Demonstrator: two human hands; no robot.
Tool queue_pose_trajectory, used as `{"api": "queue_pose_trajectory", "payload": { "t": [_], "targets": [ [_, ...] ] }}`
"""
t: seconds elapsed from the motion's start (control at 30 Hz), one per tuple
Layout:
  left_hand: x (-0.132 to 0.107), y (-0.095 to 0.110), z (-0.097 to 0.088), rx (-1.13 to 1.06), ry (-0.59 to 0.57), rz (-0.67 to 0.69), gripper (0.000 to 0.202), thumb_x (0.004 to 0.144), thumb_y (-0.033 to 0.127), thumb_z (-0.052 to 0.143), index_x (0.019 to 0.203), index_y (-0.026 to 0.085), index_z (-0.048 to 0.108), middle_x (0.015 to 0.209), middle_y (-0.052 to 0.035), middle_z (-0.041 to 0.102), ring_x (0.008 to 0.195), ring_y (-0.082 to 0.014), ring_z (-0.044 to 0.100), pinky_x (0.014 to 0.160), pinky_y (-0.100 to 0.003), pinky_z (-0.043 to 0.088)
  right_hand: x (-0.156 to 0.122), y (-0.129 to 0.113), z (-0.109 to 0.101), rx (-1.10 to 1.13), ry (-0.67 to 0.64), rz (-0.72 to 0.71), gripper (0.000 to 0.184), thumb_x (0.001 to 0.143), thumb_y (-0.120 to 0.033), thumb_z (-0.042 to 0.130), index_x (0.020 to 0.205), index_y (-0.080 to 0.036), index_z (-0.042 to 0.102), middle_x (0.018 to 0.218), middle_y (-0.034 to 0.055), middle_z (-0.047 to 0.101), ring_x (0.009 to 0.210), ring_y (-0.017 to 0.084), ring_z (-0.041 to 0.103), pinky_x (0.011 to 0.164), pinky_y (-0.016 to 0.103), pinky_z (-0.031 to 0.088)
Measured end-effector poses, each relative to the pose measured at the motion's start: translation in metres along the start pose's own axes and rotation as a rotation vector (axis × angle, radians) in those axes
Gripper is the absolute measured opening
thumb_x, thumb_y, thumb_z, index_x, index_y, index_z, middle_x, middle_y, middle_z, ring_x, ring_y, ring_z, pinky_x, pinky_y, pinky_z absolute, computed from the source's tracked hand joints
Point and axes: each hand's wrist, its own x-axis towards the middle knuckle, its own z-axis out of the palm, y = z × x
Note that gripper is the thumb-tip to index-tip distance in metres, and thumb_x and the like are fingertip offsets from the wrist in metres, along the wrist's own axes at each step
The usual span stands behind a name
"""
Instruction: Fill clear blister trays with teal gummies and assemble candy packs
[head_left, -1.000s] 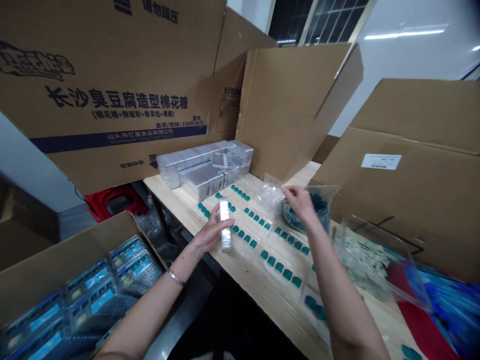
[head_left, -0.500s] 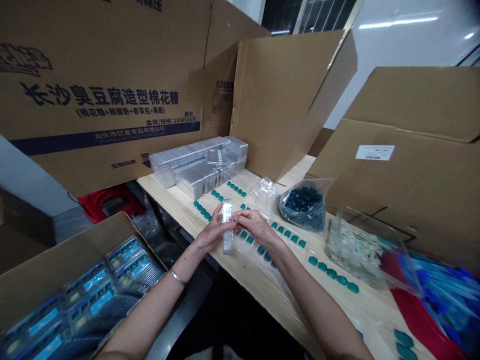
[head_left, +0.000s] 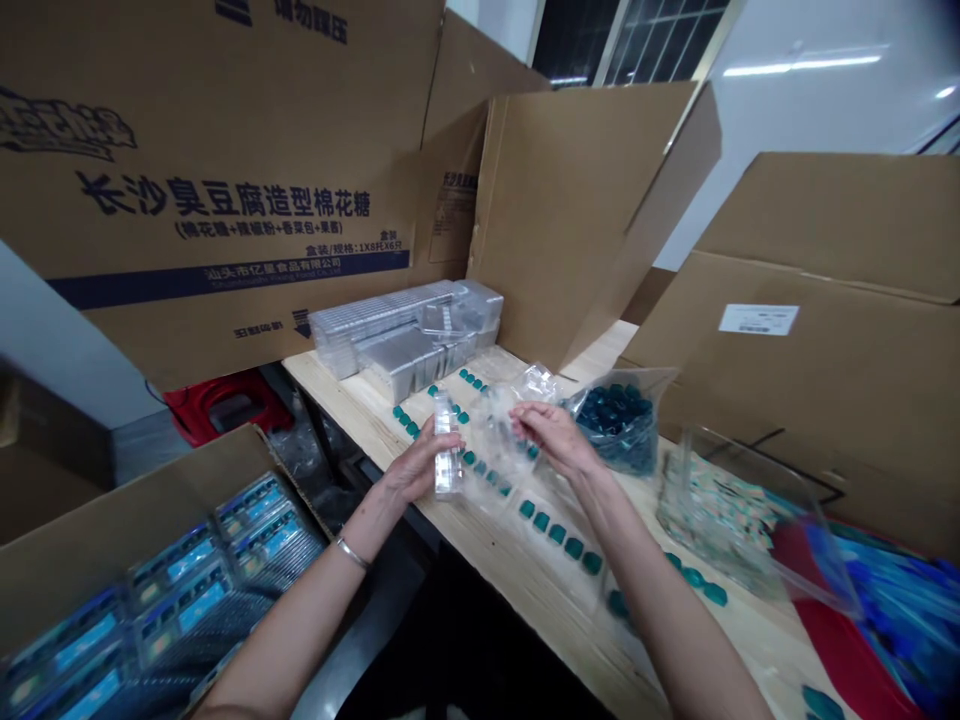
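Observation:
My left hand (head_left: 415, 463) is closed around a narrow clear plastic box (head_left: 448, 450), held upright over the front edge of the table. To the right of it, my right hand (head_left: 555, 435) has its fingertips pinched together. A smeared, see-through plastic piece (head_left: 496, 428) hangs at those fingertips, its exact shape blurred by motion. Below and around both hands lie rows of dark green gel-like pieces (head_left: 557, 533) in clear trays on the wooden table (head_left: 495, 545).
Stacked clear plastic boxes (head_left: 405, 365) stand at the back left. A bag of dark blue-green pieces (head_left: 619, 415) sits behind my right hand, near a clear bin of small packets (head_left: 720, 500). Packed boxes fill a carton (head_left: 187, 590) at left; tall cardboard (head_left: 585, 220) borders the back.
My right hand has left the box and moved right, with blurred clear plastic at its fingers. My left hand still holds the box. The view has shifted slightly.

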Motion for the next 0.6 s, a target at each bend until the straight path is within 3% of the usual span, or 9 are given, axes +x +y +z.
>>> {"api": "queue_pose_trajectory", "payload": {
  "t": [0.17, 0.27, 0.33, 0.4, 0.43, 0.53, 0.6],
  "targets": [
    [0.001, 0.002, -0.013, -0.12, -0.057, -0.088, 0.03, 0.07, 0.024, 0.067, 0.097, 0.025, 0.054, 0.11, -0.0025, 0.054, 0.098, -0.0219, 0.057, 0.077, -0.047, 0.049, 0.034, -0.033, -0.064, -0.101, 0.169, -0.141, 0.012, 0.062, -0.027, 0.062, 0.065, -0.015, 0.062, 0.058, -0.0004, 0.055, 0.052, 0.009, 0.046, 0.052, 0.021, 0.039],
    [0.001, 0.002, -0.014, -0.178, -0.1, -0.108, 0.032, 0.072, 0.024, 0.065, 0.102, 0.027, 0.052, 0.113, -0.0036, 0.053, 0.103, -0.0245, 0.055, 0.079, -0.053, 0.047, 0.053, -0.043, -0.101, -0.312, 0.421, -0.188, 0.013, 0.065, -0.028, 0.057, 0.061, -0.015, 0.059, 0.058, 0.0013, 0.055, 0.054, 0.012, 0.048, 0.054, 0.024, 0.04],
    [0.001, 0.001, -0.012, -0.193, -0.102, -0.097, 0.035, 0.073, 0.023, 0.065, 0.104, 0.028, 0.051, 0.115, -0.0035, 0.053, 0.103, -0.0245, 0.055, 0.079, -0.053, 0.047, 0.055, -0.043, -0.106, -0.567, 0.613, -0.224, 0.015, 0.066, -0.03, 0.056, 0.062, -0.015, 0.059, 0.061, 0.004, 0.058, 0.059, 0.015, 0.05, 0.059, 0.027, 0.041],
    [0.003, -0.002, -0.009, -0.178, -0.086, -0.081, 0.036, 0.072, 0.023, 0.066, 0.104, 0.028, 0.051, 0.114, -0.0031, 0.053, 0.1, -0.023, 0.056, 0.078, -0.049, 0.049, 0.044, -0.036, -0.087, -0.768, 0.626, -0.302, 0.018, 0.068, -0.032, 0.057, 0.069, -0.014, 0.06, 0.067, 0.0058, 0.061, 0.064, 0.017, 0.053, 0.063, 0.029, 0.042],
    [0.004, -0.004, -0.006, -0.16, -0.073, -0.07, 0.037, 0.071, 0.023, 0.067, 0.104, 0.027, 0.051, 0.112, -0.0029, 0.053, 0.098, -0.0218, 0.057, 0.077, -0.046, 0.05, 0.034, -0.03, -0.068, -0.798, 0.527, -0.35, 0.021, 0.071, -0.034, 0.056, 0.074, -0.014, 0.061, 0.07, 0.0059, 0.062, 0.066, 0.016, 0.053, 0.064, 0.029, 0.042],
    [0.009, -0.011, 0.0, -0.094, -0.013, -0.028, 0.038, 0.068, 0.024, 0.07, 0.102, 0.024, 0.052, 0.097, -0.0017, 0.056, 0.084, -0.0163, 0.059, 0.071, -0.034, 0.05, -0.01, -0.007, 0.005, -0.677, 0.003, -0.316, 0.028, 0.074, -0.041, 0.057, 0.085, -0.016, 0.061, 0.076, 0.0038, 0.062, 0.067, 0.014, 0.056, 0.062, 0.026, 0.044],
    [0.011, -0.016, 0.004, -0.073, 0.034, 0.004, 0.039, 0.068, 0.027, 0.07, 0.101, 0.023, 0.051, 0.085, 0.0005, 0.056, 0.072, -0.0121, 0.058, 0.066, -0.027, 0.048, -0.04, 0.01, 0.049, -0.671, -0.159, -0.305, 0.032, 0.069, -0.04, 0.064, 0.09, -0.017, 0.057, 0.079, 0.0023, 0.061, 0.066, 0.014, 0.056, 0.057, 0.024, 0.044]
  ]
}}
